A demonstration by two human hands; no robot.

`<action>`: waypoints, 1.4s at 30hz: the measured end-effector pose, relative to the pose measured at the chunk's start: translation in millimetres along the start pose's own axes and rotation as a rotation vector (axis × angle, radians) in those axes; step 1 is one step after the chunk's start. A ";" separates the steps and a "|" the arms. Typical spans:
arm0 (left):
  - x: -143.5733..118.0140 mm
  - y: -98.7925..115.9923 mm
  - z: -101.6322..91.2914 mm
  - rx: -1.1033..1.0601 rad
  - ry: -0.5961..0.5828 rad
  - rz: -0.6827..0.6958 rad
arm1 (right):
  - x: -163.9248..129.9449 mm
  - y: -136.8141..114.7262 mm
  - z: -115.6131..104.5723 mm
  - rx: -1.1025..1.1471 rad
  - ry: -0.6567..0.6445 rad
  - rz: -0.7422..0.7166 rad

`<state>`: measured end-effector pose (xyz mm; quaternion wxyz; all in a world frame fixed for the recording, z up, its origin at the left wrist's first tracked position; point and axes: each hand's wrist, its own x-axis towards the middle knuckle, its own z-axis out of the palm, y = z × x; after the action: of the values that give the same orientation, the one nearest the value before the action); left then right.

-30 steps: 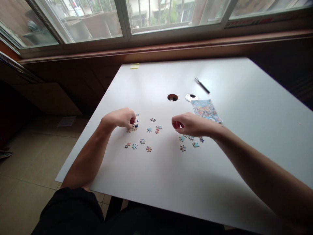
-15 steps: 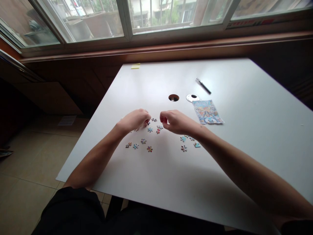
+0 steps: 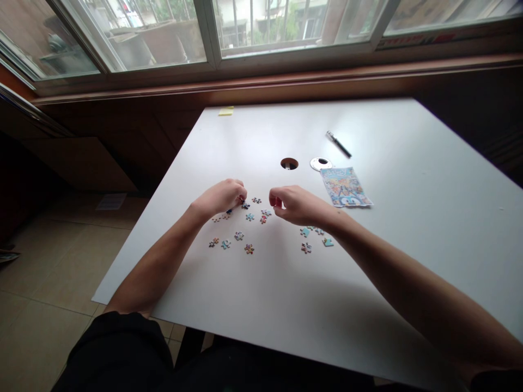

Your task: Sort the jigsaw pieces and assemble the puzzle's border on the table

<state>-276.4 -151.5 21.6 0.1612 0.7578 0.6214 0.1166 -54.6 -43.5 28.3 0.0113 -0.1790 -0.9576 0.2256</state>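
My left hand (image 3: 223, 196) is closed, its fingertips pointing down at the table beside a dark patterned jigsaw piece (image 3: 245, 206). Part of a dark blue jigsaw piece (image 3: 229, 211) shows below its palm. Whatever those fingers may pinch is hidden. My right hand (image 3: 295, 204) hovers with thumb and fingers curled together; anything inside them cannot be made out. Between the hands lie a light blue piece (image 3: 249, 217) and a red-and-white piece (image 3: 263, 219). Nearer me are several loose pieces, among them a multicoloured one (image 3: 249, 249).
More pieces, including a teal one (image 3: 327, 242), lie below my right wrist. A printed picture sheet (image 3: 346, 188) is at the right, near a round cover (image 3: 321, 164), a pen (image 3: 339, 145) and a table hole (image 3: 289, 164). A yellow note (image 3: 226, 111) sits at the far edge.
My left hand has shifted slightly left and away from me, uncovering the dark patterned piece and the dark blue one. My right hand has barely moved.
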 end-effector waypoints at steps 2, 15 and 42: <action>-0.5 -1.6 0.4 0.072 0.003 0.022 | -0.4 0.2 -0.2 0.007 -0.003 0.006; -4.5 -7.6 -13.8 0.148 0.052 0.003 | -1.4 -1.8 -1.8 0.001 -0.035 0.014; -15.0 -5.7 -27.6 0.127 -0.316 -0.319 | -3.0 -3.1 -2.8 -0.055 -0.084 0.013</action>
<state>-295.0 -162.5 45.1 0.2249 0.6675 0.7065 -0.0695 -52.6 -46.0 32.3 -0.0352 -0.1759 -0.9619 0.2064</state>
